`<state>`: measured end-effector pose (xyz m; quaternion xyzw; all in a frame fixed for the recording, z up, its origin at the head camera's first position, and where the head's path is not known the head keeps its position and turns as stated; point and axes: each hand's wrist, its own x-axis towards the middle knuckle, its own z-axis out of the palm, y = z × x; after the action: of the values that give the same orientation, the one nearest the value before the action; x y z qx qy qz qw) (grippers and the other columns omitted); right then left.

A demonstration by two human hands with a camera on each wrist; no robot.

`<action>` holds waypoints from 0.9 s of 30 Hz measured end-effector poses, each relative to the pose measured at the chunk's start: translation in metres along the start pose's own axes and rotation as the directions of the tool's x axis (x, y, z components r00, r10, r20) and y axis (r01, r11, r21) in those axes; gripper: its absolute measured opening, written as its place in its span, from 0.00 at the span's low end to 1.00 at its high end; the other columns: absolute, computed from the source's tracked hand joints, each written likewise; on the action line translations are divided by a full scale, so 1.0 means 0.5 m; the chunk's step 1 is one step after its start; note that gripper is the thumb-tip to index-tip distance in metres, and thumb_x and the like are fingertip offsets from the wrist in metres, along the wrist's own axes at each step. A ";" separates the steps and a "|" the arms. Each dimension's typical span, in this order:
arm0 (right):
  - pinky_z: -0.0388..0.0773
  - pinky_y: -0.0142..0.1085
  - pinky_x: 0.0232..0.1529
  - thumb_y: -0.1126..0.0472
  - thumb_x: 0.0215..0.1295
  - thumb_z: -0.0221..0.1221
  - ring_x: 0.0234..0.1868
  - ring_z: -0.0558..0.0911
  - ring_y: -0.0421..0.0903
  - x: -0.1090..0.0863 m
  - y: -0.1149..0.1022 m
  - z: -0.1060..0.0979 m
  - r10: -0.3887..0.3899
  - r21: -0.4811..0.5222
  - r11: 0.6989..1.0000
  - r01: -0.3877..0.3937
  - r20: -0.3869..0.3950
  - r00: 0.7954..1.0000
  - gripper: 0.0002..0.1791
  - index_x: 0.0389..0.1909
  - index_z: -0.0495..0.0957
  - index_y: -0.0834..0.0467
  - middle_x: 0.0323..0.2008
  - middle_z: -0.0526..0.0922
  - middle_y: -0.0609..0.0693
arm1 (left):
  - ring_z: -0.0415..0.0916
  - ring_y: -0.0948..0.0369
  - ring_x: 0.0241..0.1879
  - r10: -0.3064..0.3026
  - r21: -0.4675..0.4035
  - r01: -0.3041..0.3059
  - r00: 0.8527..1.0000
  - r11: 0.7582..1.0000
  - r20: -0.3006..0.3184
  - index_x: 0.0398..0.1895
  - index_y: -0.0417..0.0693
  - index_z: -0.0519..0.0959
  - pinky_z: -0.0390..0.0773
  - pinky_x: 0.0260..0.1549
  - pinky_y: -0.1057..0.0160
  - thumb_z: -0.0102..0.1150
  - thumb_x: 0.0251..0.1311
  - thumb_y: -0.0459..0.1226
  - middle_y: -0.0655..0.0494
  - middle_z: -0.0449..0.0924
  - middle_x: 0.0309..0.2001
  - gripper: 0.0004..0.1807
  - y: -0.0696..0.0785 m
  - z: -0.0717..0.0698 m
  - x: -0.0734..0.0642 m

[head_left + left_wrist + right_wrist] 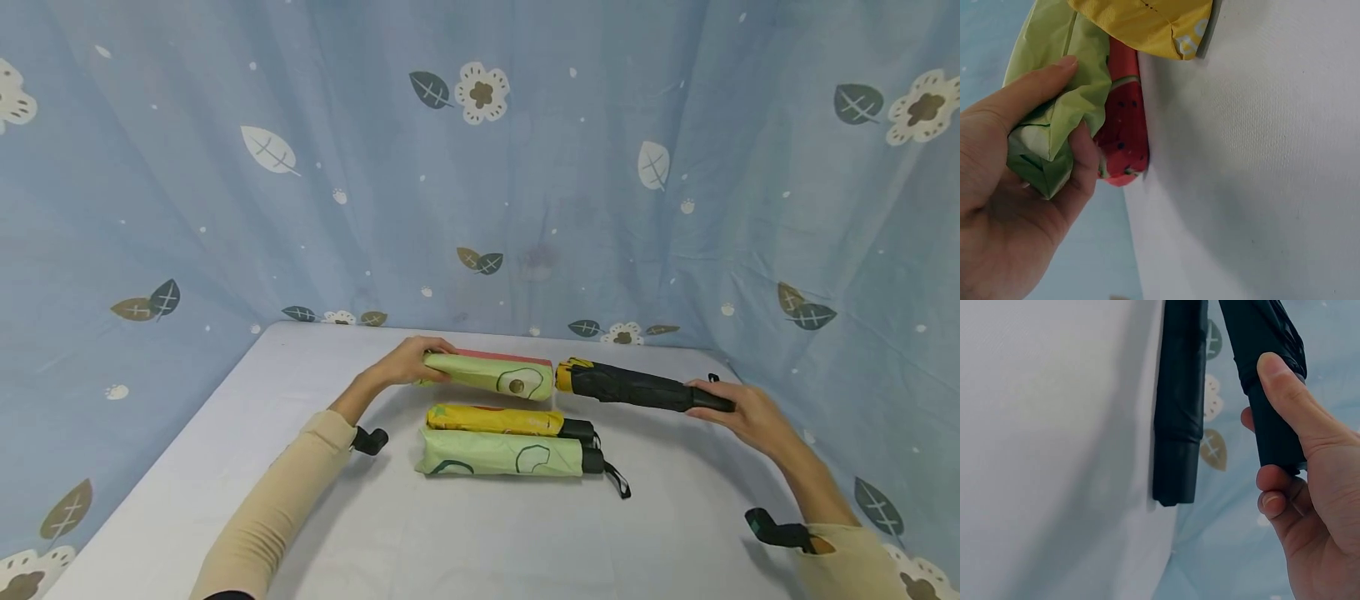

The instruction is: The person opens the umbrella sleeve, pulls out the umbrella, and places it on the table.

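Light-green fabric umbrella [495,454] and yellow patterned one [495,421] lie nearest on white worktop [465,533]
Behind, left hand [411,360] pinches the end of a second light-green umbrella [480,371]; right hand [750,412] has its grip closed round the handle [711,401] of a yellow-tipped black umbrella [633,387]. Step seems handling these two; next move probably calls for steadiness. No container is seen.

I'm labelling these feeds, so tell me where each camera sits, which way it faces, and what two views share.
Head: worn on the head, facing forward and down at the table and curtain; left hand, right hand and sleeves show.
Left wrist: worn on that wrist, facing the green fabric; the left hand gripping it shows.
Right wrist: worn on that wrist, facing the black umbrella; the right hand gripping it shows.
Shared: the head and left wrist views both show the green fabric.
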<state>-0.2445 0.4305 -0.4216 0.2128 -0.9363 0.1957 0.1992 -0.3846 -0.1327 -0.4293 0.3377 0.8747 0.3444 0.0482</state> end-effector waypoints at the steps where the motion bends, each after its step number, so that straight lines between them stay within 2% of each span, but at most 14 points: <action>1: 0.63 0.29 0.23 0.59 0.51 0.73 0.24 0.67 0.30 -0.003 0.003 0.000 0.001 -0.005 1.000 -0.001 0.000 1.000 0.26 0.53 0.83 0.57 0.38 0.87 0.56 | 0.77 0.57 0.49 0.001 0.002 -0.001 1.000 1.000 -0.001 0.56 0.55 0.80 0.76 0.47 0.58 0.74 0.51 0.41 0.52 0.81 0.53 0.26 0.000 0.002 0.000; 4: 0.62 0.28 0.22 0.60 0.49 0.74 0.22 0.67 0.29 -0.013 0.008 0.002 0.004 -0.005 1.000 -0.004 -0.002 1.000 0.26 0.53 0.83 0.57 0.37 0.87 0.55 | 0.77 0.58 0.47 0.001 0.007 -0.001 1.000 1.000 -0.004 0.56 0.55 0.80 0.76 0.45 0.59 0.74 0.52 0.41 0.51 0.82 0.52 0.26 0.002 0.005 0.001; 9: 0.61 0.27 0.19 0.60 0.49 0.74 0.18 0.65 0.29 -0.026 0.011 0.006 0.021 -0.002 1.000 -0.021 0.008 1.000 0.27 0.53 0.83 0.56 0.27 0.83 0.47 | 0.77 0.59 0.44 0.003 0.018 -0.003 1.000 1.000 -0.010 0.55 0.54 0.81 0.76 0.43 0.60 0.74 0.52 0.42 0.51 0.82 0.51 0.25 0.008 0.012 0.001; 12: 0.60 0.28 0.20 0.59 0.50 0.74 0.18 0.64 0.28 -0.030 0.014 0.008 0.038 -0.007 0.999 -0.037 0.020 0.999 0.27 0.54 0.83 0.56 0.30 0.85 0.50 | 0.77 0.59 0.44 0.014 0.017 -0.013 1.000 1.000 -0.006 0.56 0.53 0.81 0.77 0.42 0.61 0.73 0.53 0.42 0.51 0.82 0.52 0.25 0.011 0.016 0.002; 16: 0.61 0.28 0.23 0.57 0.50 0.74 0.22 0.66 0.28 -0.033 0.019 0.012 0.045 -0.015 0.999 -0.045 0.026 0.999 0.26 0.53 0.83 0.56 0.41 0.87 0.61 | 0.79 0.60 0.45 0.022 0.012 -0.022 1.000 1.000 0.006 0.58 0.51 0.80 0.78 0.41 0.62 0.72 0.54 0.44 0.52 0.82 0.53 0.26 0.010 0.021 0.003; 21: 0.60 0.28 0.22 0.57 0.50 0.74 0.19 0.64 0.28 -0.032 0.023 0.019 0.042 -0.030 0.999 -0.041 0.030 0.999 0.26 0.53 0.83 0.56 0.38 0.87 0.60 | 0.80 0.57 0.49 0.027 0.017 -0.027 1.000 0.999 -0.001 0.57 0.48 0.80 0.80 0.46 0.57 0.72 0.54 0.45 0.53 0.82 0.53 0.27 0.012 0.022 0.000; 23: 0.60 0.28 0.21 0.57 0.51 0.73 0.18 0.63 0.29 -0.031 0.023 0.021 0.060 -0.024 0.998 -0.059 0.042 0.997 0.26 0.53 0.83 0.56 0.38 0.87 0.60 | 0.79 0.55 0.51 0.041 0.022 -0.041 0.999 0.999 -0.007 0.57 0.47 0.80 0.80 0.49 0.55 0.72 0.55 0.45 0.53 0.82 0.54 0.26 0.012 0.021 -0.001; 27: 0.64 0.29 0.23 0.55 0.53 0.72 0.23 0.68 0.30 -0.029 0.027 0.025 0.124 -0.009 0.992 -0.124 0.081 0.989 0.27 0.55 0.82 0.56 0.42 0.86 0.63 | 0.79 0.53 0.53 0.074 0.021 -0.073 0.997 0.997 -0.019 0.58 0.44 0.79 0.79 0.52 0.51 0.71 0.55 0.44 0.51 0.82 0.54 0.27 0.011 0.021 -0.005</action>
<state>-0.2424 0.4407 -0.4424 0.1616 -0.9555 0.1970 0.1488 -0.3764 -0.1253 -0.4342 0.3667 0.8656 0.3401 0.0235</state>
